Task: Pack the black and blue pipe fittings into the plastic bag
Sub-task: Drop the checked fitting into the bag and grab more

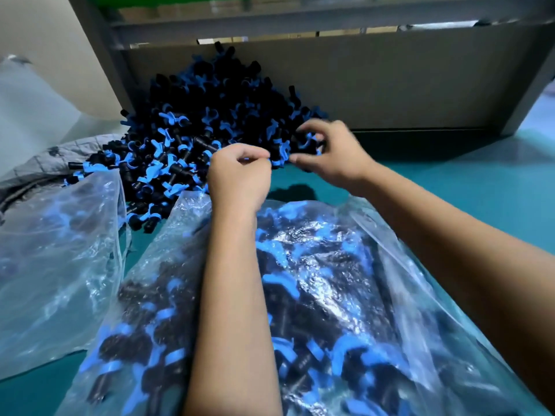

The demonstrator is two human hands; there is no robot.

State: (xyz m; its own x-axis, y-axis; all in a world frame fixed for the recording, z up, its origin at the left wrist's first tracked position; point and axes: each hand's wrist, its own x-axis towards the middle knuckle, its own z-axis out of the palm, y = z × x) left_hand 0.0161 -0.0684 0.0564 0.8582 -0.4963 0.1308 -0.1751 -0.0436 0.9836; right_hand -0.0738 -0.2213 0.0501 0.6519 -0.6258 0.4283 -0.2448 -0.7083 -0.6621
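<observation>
Pipe fittings [192, 127] are being gathered: both hands' curled fingers [309, 127] pinch pieces at the pile's edge; next, drop them into the plastic bag [330, 280].

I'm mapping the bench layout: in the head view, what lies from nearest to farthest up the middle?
Filled plastic bag → left hand and right hand at the heap's near edge → pile of black and blue fittings → grey board behind it.

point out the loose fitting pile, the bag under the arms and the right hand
fitting pile [192, 121], head view, middle of heap
plastic bag [324, 283], head view, shiny top film
right hand [333, 154], head view, back of hand
</observation>
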